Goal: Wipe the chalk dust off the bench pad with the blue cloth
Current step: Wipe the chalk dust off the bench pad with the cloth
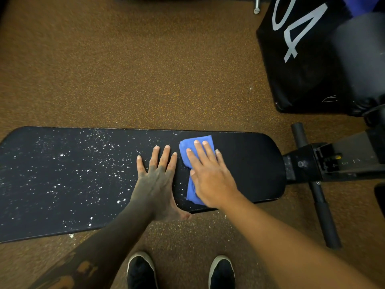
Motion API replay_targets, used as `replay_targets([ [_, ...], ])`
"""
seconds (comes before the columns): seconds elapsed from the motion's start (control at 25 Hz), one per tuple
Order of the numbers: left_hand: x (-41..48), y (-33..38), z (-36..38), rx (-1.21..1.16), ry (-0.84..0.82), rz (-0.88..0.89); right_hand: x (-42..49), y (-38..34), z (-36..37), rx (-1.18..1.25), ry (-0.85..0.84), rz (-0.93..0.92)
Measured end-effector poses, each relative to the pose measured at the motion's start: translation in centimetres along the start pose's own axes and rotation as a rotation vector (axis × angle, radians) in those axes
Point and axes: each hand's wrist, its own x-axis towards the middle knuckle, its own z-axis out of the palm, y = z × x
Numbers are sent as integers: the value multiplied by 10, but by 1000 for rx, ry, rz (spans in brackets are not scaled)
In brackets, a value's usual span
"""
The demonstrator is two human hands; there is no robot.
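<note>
A long black bench pad (62, 184) lies across the view, speckled with white chalk dust (87, 163) over its left and middle parts; its right end looks clean. A folded blue cloth (196, 144) lies flat on the pad toward the right. My right hand (210, 174) presses down on the cloth with fingers spread, covering its middle. My left hand (158, 180) rests flat on the pad just left of the cloth, fingers apart, holding nothing, thumb hanging over the pad's near edge.
The bench frame (333, 161) with a black crossbar (318, 192) extends right of the pad. A black padded box with white numerals (302, 55) stands at the back right. Brown speckled floor (145, 69) surrounds the bench. My two black shoes (141, 270) are below.
</note>
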Motion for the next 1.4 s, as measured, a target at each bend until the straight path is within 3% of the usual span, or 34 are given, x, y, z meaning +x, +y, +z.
replay_targets([
  [0.24, 0, -5, 3, 10, 9, 12, 20, -3, -2, -1, 1, 100],
  [0.44, 0, -9, 3, 19, 31, 29, -36, -19, 4, 12, -7, 86],
  [0.64, -3, -17, 4, 49, 31, 41, -47, -24, 10, 88, 51, 474],
  [0.8, -4, -18, 5, 58, 36, 44, -77, -48, 19, -1, -7, 109],
  [0.84, -5, -19, 5, 64, 39, 47, -77, -38, 20, -1, 3, 118],
  [0.96, -8, -26, 6, 67, 36, 34, -68, -26, 18, 35, 67, 447],
  [1.0, -9, -27, 6, 57, 38, 26, -68, -34, 18, 43, 56, 460],
  [1.16, -10, -27, 7, 38, 38, 22, -76, -49, 21, -9, 2, 86],
  [1.32, -8, -29, 8, 59, 42, 24, -57, -35, 16, 61, 77, 472],
  [1.4, -8, -28, 9, 61, 48, 20, -62, -53, 19, 36, 46, 288],
])
